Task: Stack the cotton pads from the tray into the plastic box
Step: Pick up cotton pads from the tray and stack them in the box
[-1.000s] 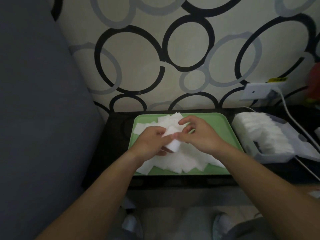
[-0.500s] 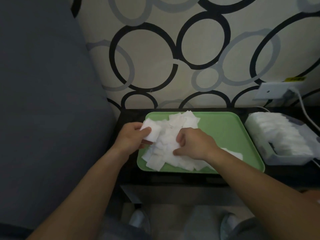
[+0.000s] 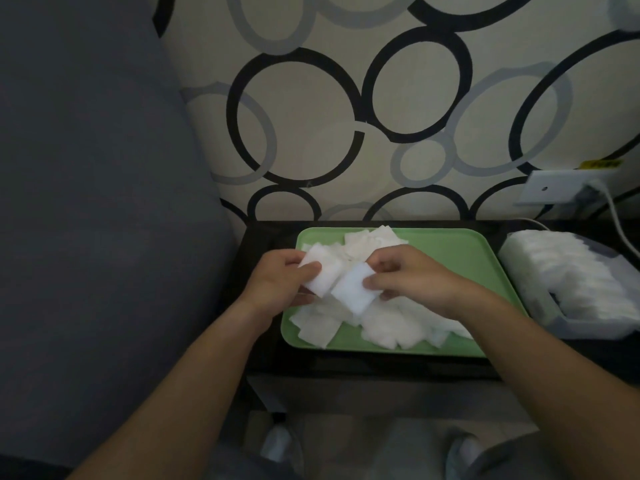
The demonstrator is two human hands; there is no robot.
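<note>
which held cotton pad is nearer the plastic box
The lower pad, pinched by the right hand; the left hand holds the upper pads, further from the plastic box.

both arms are bare: the left forearm point(image 3: 194, 382) and the right forearm point(image 3: 554, 375) show uncovered from the lower edge of the view to the wrists. the left hand point(image 3: 280, 285) and the right hand point(image 3: 415, 282) are bare as well. the light is dim and soft, so the nails and finer lines of the fingers cannot be told. low down, the left foot point(image 3: 275, 445) and the right foot point(image 3: 462, 448) appear as pale grey rounded toes, shoes or socks, unclear which. dark grey cloth point(image 3: 512, 459) covers the right leg at the bottom edge.
</note>
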